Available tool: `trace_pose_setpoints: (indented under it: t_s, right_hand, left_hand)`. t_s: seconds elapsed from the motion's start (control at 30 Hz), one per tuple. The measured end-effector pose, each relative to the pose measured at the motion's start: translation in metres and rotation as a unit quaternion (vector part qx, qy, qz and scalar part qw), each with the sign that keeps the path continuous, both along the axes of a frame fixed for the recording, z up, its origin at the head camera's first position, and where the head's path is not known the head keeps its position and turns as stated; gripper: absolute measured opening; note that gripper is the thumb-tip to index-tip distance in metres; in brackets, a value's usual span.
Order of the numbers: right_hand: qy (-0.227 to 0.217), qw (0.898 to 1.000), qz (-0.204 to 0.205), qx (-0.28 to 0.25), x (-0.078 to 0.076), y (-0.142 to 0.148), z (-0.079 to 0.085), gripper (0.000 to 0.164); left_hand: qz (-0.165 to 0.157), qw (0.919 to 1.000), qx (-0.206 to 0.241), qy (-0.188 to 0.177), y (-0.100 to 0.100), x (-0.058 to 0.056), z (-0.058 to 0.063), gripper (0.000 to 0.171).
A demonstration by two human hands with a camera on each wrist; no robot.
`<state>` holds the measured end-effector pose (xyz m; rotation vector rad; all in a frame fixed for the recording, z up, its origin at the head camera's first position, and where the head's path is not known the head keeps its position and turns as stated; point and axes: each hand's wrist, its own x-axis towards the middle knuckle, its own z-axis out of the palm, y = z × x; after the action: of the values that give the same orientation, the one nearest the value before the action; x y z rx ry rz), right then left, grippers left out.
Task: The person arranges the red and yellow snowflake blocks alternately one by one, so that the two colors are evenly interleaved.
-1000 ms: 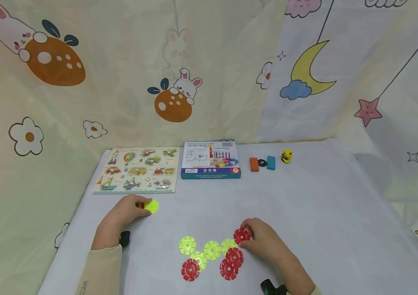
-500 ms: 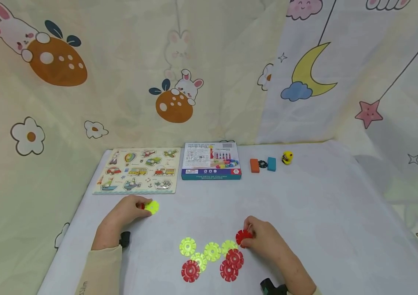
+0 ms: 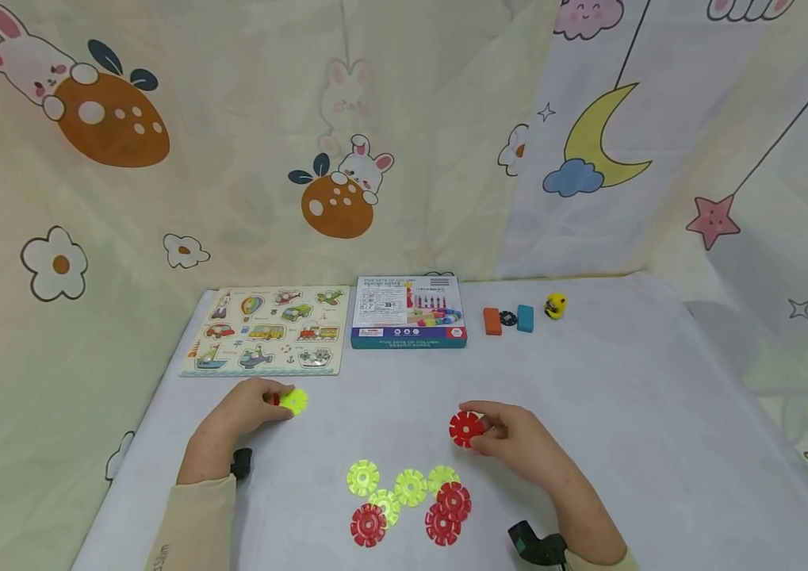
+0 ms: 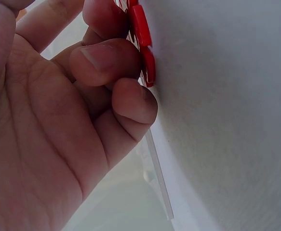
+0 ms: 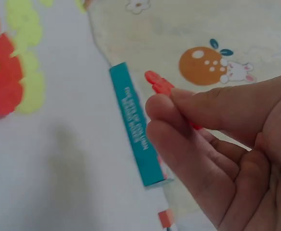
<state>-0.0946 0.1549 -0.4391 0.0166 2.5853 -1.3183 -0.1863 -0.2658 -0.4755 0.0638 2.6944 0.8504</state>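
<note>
My right hand pinches a red notched disc between thumb and fingers, raised over the table; the right wrist view shows that disc nearly edge-on. On the left, my other hand holds a yellow-green notched disc with red pieces behind it. Its curled fingers hold red pieces close to the cloth in the left wrist view. Between the hands and nearer me lie several yellow-green discs and three red discs, some overlapping; whether they are joined I cannot tell.
A picture puzzle board and a boxed bead set stand along the table's back. To their right are an orange block, a small black piece, a blue block and a yellow figure. A printed curtain hangs behind.
My right hand has lifted the red disc up and away from the other discs, turning its face to the head camera. The left hand stays in place.
</note>
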Motion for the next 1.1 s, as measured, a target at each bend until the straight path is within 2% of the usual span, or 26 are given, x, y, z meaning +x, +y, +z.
trace_pose_setpoints:
  t_s: [0.17,0.33,0.47,0.6,0.83,1.0,1.1]
  right_hand:
    - [0.007,0.997,0.018,-0.070,-0.008,-0.008,0.022,0.048]
    - [0.010,0.991,0.028,-0.130,-0.017,-0.024,0.037,0.047]
    - [0.010,0.987,0.032,-0.157,-0.026,-0.043,0.046,0.047]
    - [0.008,0.984,0.057,-0.170,-0.037,-0.065,0.050,0.047]
    - [0.001,0.984,0.088,-0.157,-0.061,-0.110,0.040,0.047]
    - [-0.024,0.984,0.099,-0.147,-0.079,-0.145,0.018,0.045]
    - [-0.040,0.988,0.102,-0.108,-0.087,-0.166,0.002,0.043]
  left_hand:
    - [0.002,1.0000,-0.002,-0.001,0.000,0.000,0.000,0.055]
    - [-0.001,1.0000,-0.002,-0.001,-0.001,0.000,-0.001,0.055]
    - [-0.005,1.0000,0.000,0.001,-0.001,0.000,0.000,0.054]
    - [0.000,1.0000,0.003,-0.003,0.000,0.000,0.001,0.056]
    - [0.019,0.9998,0.002,-0.011,0.001,-0.001,0.000,0.055]
    - [0.026,0.9996,0.001,-0.013,0.002,-0.001,-0.001,0.055]
    - [0.029,0.9994,-0.004,-0.017,0.002,-0.001,-0.002,0.055]
